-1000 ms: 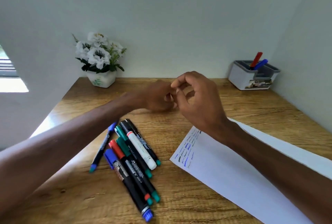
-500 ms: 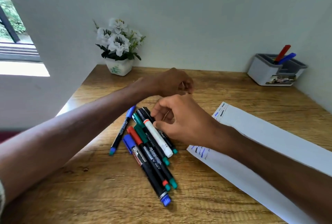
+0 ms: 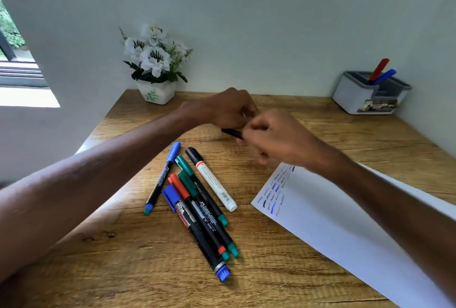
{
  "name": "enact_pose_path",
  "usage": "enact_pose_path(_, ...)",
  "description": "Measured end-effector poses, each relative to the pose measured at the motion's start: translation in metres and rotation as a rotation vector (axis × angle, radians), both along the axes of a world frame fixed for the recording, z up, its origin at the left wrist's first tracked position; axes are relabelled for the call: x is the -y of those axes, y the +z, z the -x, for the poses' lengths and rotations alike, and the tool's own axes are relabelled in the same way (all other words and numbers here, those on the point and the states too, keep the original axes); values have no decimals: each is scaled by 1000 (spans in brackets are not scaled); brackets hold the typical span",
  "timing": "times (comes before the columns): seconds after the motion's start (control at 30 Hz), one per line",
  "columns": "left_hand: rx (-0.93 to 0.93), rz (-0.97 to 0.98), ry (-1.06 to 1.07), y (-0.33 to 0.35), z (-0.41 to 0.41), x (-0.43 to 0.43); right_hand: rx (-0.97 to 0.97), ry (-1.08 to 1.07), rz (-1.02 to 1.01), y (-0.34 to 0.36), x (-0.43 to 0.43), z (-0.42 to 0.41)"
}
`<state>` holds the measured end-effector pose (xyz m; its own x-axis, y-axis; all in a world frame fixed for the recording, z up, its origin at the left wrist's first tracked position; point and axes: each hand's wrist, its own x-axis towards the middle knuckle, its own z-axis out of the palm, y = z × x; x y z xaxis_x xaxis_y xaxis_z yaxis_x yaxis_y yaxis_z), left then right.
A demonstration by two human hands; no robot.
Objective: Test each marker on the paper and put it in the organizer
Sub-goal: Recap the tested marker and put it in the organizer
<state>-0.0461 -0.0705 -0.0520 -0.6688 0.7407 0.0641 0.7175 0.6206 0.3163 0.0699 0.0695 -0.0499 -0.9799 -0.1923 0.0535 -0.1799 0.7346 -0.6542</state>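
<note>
My right hand (image 3: 278,140) grips a black marker (image 3: 231,133) above the middle of the desk, its dark end sticking out to the left. My left hand (image 3: 222,109) comes in from the left, and its curled fingers close on that end from above; the contact is blurred. Several capped markers (image 3: 197,206) in blue, green, red and white lie in a pile on the wood in front of my hands. The white paper (image 3: 345,228) with blue and black test scribbles lies to the right, partly under my right forearm. The grey organizer (image 3: 355,98) stands at the back right.
A red marker (image 3: 380,67) and a blue marker (image 3: 386,75) stand in the organizer. A white pot of white flowers (image 3: 155,70) sits at the back left against the wall. Walls close the desk (image 3: 283,265) on the back and right; a window is at far left.
My right hand lifted a black marker out of the pile and carried it up to my left hand. The white marker stayed in the pile.
</note>
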Motion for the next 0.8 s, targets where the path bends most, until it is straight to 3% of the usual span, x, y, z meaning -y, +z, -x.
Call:
enact_pose_path(0.13, -7, -156, 28, -1, -15, -19, 0, -91, 3, 2, -44, 10)
enact_pose_path(0.2, 5, -180, 0, -4, -24, -26, 22, -75, 16, -2, -60, 11)
enact_pose_path(0.3, 68, -240, -78, -5, -38, -33, 58, -25, 194, -8, -78, 10)
enact_pose_path(0.4, 65, -255, -85, -8, -38, -34, 89, 15, 193, -11, -95, 9)
enact_pose_path(0.6, -82, -155, -189, -15, -38, -35, -199, 107, 22, -26, -111, 25)
enact_pose_path(0.8, -254, -173, -284, -17, -37, -39, -367, 87, 40, -29, -107, 26)
